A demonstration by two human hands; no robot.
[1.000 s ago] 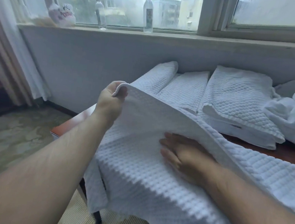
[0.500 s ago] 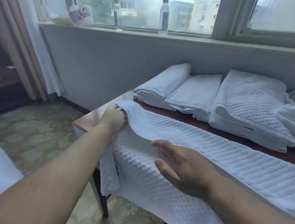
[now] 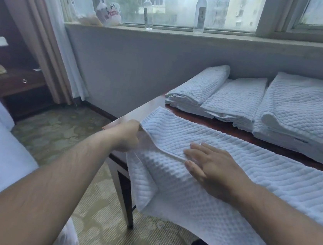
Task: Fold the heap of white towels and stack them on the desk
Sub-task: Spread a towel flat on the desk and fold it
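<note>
Evidently mid-fold: left grip (image 3: 126, 136) pinched left end of towel (image 3: 271, 179); right grip (image 3: 215, 168) lay flat, released, pressing its seam. Next likely: halve towel crosswise, add to folded towels (image 3: 239, 101) behind it.

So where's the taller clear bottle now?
Head view, upper middle: the taller clear plastic bottle stands on the grey windowsill, right of a slimmer clear bottle, above the folded white towels.

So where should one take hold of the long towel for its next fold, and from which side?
Probably the left end of the towel, from the left: that end overhangs the desk edge, so fingers can slip under both layers. The left hand grips there.
</note>
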